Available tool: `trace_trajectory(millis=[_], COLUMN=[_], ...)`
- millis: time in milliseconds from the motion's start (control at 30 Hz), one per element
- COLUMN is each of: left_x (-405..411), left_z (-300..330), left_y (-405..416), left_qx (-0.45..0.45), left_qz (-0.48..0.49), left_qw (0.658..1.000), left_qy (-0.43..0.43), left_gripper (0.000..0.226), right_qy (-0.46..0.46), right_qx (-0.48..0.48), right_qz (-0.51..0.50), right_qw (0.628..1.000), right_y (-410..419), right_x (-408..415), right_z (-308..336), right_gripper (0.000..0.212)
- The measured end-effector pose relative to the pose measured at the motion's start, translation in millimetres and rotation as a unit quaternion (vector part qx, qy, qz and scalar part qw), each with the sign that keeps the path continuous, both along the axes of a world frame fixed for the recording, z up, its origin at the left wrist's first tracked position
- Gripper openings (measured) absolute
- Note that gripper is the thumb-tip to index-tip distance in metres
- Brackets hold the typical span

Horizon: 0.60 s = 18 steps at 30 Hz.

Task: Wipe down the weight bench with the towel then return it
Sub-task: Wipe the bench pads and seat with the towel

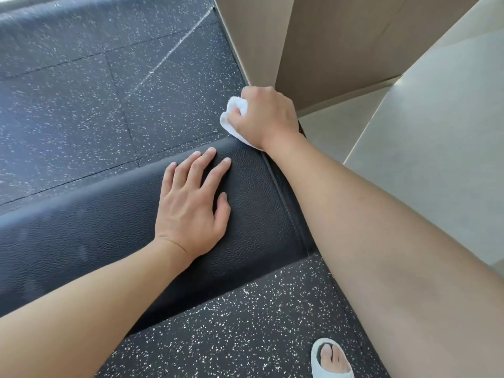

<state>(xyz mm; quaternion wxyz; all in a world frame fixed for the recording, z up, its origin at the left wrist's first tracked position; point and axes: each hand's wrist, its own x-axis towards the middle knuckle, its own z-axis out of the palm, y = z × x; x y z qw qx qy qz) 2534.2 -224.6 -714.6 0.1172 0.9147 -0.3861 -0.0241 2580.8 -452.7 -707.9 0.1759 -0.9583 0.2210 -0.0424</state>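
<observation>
- Towel (235,115): bunched white, at the far end corner of the bench (114,236), beside the wall (245,36).
- Right hand (266,115) grips it; left hand (192,197) lies flat, fingers spread, on the pad.
- Risk: small wad skips the seam (286,203); knuckles may scrape the wall.

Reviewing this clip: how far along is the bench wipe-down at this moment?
Done: the towel is picked up, bunched in the right hand. In hand: that hand holds it at the far end corner of the black bench pad, while the left hand rests flat on the pad. Left: returning the towel. How much of the pad is already wiped cannot be told; no streaks show.
</observation>
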Motion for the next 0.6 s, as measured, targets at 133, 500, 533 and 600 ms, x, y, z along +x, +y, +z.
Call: trace_trajectory(millis=[133,500,533,600], left_x=[-1,-2,-2,-2], left_z=[-2,1,1,1], left_y=[0,-1,-2,-3], left_qx=[-0.002,-0.001,-0.003,-0.004], left_qz=[0.003,0.007,0.006,0.006], left_qw=[1.000,1.000,1.000,1.000], left_qy=[-0.002,0.001,-0.001,-0.002], left_gripper=[0.060,0.060,0.060,0.060], right_qy=[-0.045,-0.153,-0.149,-0.138], right_qx=[-0.017,-0.017,-0.017,0.002], right_qz=[-0.058,0.015,0.015,-0.008], right_qw=[0.997,0.988,0.989,0.990], right_y=[14,48,42,28], right_x=[-36,-197,-186,-159], right_z=[0,-8,-8,-6], right_gripper=[0.032,0.023,0.023,0.024])
